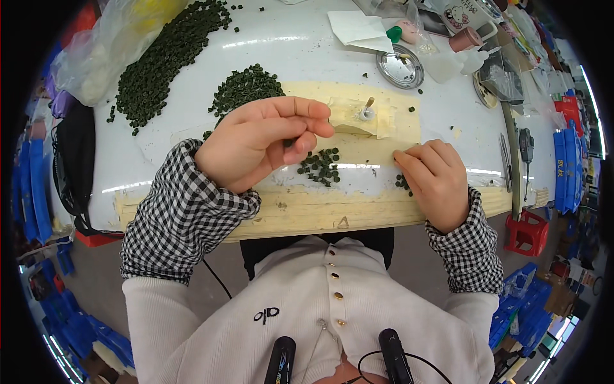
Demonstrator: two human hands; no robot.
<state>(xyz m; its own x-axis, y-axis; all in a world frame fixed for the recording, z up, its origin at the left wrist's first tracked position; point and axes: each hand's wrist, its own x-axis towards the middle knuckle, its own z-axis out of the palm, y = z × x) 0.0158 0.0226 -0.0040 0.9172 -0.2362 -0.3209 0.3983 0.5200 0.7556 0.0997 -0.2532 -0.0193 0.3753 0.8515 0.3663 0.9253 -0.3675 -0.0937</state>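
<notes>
My left hand (259,137) is raised over the table, its fingers curled in. A bit of dark green shows between them, looking like one of the small dark green pieces, mostly hidden by the fingers. My right hand (438,179) rests low near the table's front edge, with thumb and fingertips pressed together; whatever they pinch is too small to make out. Between the hands lies a loose cluster of small dark green pieces (322,168). A few more pieces (403,184) sit beside my right fingers. Behind stands a tape-covered block (350,120) with a short upright pin (369,102) in a white collar.
Two larger heaps of dark green pieces (167,61) (246,88) lie at the far left, by a clear plastic bag (96,61). A round metal dish (400,66), white paper (360,31) and a pink cylinder (465,40) are at the back right. Tweezers (505,160) and a screwdriver (526,157) lie right.
</notes>
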